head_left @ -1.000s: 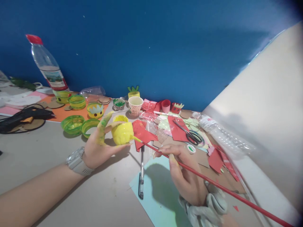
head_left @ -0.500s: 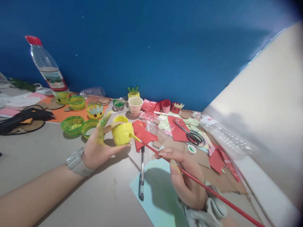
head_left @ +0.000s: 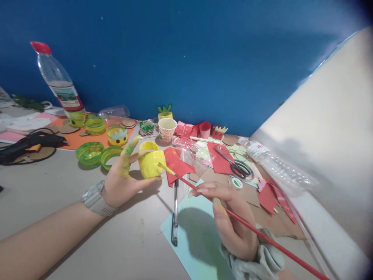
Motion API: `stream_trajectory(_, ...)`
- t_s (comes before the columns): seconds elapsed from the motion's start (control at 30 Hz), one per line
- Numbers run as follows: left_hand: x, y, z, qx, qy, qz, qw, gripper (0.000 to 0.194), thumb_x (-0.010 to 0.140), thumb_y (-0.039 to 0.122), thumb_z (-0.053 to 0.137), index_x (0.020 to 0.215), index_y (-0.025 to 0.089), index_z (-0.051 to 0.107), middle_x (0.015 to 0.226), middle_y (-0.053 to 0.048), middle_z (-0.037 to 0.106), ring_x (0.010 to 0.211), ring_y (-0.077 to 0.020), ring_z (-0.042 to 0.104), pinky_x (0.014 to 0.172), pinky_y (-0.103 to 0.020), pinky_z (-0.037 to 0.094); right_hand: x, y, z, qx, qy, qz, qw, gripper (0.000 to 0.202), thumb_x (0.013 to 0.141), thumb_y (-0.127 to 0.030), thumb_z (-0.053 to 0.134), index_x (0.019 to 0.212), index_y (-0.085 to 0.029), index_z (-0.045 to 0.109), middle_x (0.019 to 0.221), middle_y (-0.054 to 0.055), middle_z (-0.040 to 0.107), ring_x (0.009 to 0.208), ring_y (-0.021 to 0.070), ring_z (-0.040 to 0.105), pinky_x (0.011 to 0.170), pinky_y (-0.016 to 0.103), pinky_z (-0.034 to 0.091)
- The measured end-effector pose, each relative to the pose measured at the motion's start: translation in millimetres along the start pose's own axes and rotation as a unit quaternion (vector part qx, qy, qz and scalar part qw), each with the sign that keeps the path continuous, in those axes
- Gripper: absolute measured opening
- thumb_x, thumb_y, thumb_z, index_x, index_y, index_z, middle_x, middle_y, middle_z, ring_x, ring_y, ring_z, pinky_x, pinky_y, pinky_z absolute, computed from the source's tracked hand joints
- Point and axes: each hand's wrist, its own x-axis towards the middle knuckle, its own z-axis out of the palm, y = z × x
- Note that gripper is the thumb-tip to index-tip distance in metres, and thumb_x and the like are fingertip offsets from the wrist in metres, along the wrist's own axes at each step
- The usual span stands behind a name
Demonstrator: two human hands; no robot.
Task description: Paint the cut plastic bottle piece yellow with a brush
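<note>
Head camera: centre of the frame, and there's the yellow-painted cup [head_left: 152, 166], raised over the desk [head_left: 136, 256]! Looks light and thin-walled, likely slippery if that glossy coat is wet, so rim and base seem the safest holds. Left hand [head_left: 120, 175], left of centre: fingers spread wide around the cup, one along its upper edge, one beneath, a paint-smeared digit standing clear. Lower right, the right hand [head_left: 233, 223] has its fingers nearly together, pinching the red-handled paintbrush [head_left: 244, 222], yellow bristles apparently touching the cup's side.
</note>
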Motion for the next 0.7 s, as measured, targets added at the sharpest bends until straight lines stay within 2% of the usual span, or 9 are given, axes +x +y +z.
stream_trajectory(0.17, 0.4, 4.0, -0.6, 0.012, -0.002, 0.027, 1.0, 0.11, 0.064, 0.032, 0.089, 0.151, 0.037, 0.022, 0.116, -0.005, 0.074, 0.117, -0.0292, 0.065, 0.096, -0.051, 0.053, 2.6, -1.7, 2.2, -0.021, -0.006, 0.019, 1.0, 0.028, 0.099, -0.009, 0.041, 0.115, -0.023, 0.058, 0.104, 0.001, 0.066, 0.102, 0.0149, 0.061, 0.095, 0.028, 0.051)
stream_trajectory(0.33, 2.5, 3.3, 0.1, 0.02, -0.002, 0.017, 1.0, 0.115, 0.063, 0.034, 0.089, 0.153, 0.036, 0.017, 0.116, -0.006, 0.074, 0.119, -0.0304, 0.064, 0.095, -0.053, 0.053, 1.6, -0.4, 1.0, -0.04, 0.018, 0.016, 0.999, 0.03, 0.097, -0.007, 0.042, 0.117, -0.023, 0.057, 0.106, 0.0, 0.065, 0.106, 0.0137, 0.059, 0.1, 0.026, 0.046)
stream_trajectory(0.5, 1.6, 2.8, 1.2, 0.038, -0.001, 0.015, 0.999, 0.112, 0.063, 0.038, 0.089, 0.151, 0.038, 0.02, 0.116, -0.004, 0.074, 0.111, -0.0301, 0.068, 0.091, -0.051, 0.056, -2.1, 0.4, 1.9, -0.036, -0.031, 0.006, 0.999, 0.035, 0.095, -0.005, 0.043, 0.122, -0.023, 0.056, 0.114, 0.002, 0.064, 0.112, 0.0155, 0.058, 0.102, 0.029, 0.045)
stream_trajectory(0.57, 1.8, 3.3, 1.3, 0.038, -0.001, 0.011, 0.999, 0.113, 0.062, 0.038, 0.089, 0.152, 0.039, 0.02, 0.117, -0.005, 0.074, 0.112, -0.0305, 0.067, 0.09, -0.051, 0.056, -2.4, 1.0, 2.6, -0.033, -0.031, 0.01, 0.999, 0.035, 0.095, -0.005, 0.042, 0.123, -0.022, 0.055, 0.114, 0.003, 0.063, 0.113, 0.0163, 0.057, 0.103, 0.031, 0.044)
stream_trajectory(0.7, 2.6, 4.3, 1.5, 0.048, 0.0, 0.003, 0.999, 0.112, 0.062, 0.037, 0.089, 0.151, 0.039, 0.021, 0.117, -0.004, 0.074, 0.114, -0.0306, 0.066, 0.091, -0.051, 0.056, -0.5, 1.7, 0.8, -0.014, -0.021, 0.005, 1.0, 0.031, 0.096, -0.007, 0.039, 0.117, -0.023, 0.057, 0.103, 0.002, 0.064, 0.102, 0.0165, 0.061, 0.093, 0.031, 0.049)
